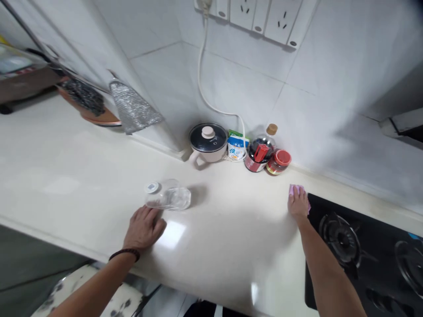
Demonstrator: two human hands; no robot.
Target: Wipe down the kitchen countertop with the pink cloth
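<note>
My left hand [143, 226] rests on the counter with its fingers loosely curled and the thumb bent beside them. Its knuckles lie against or just in front of a clear plastic jar [175, 197] with a white lid, which looks to be lying on its side. Whether hand and jar touch, I cannot tell. Far to the right, my right hand [299, 204] presses a pink cloth [292, 189] onto the counter at the stove's back left corner. Its fingers close over the cloth, hiding most of it.
Along the wall stand a small electric pot [207, 143] with a glass lid, a blue-white packet [236, 147], a dark bottle [255, 165] and a red-lidded jar [278, 163]. A white cord [200, 70] runs up to the sockets. The black gas stove [380, 246] is at right.
</note>
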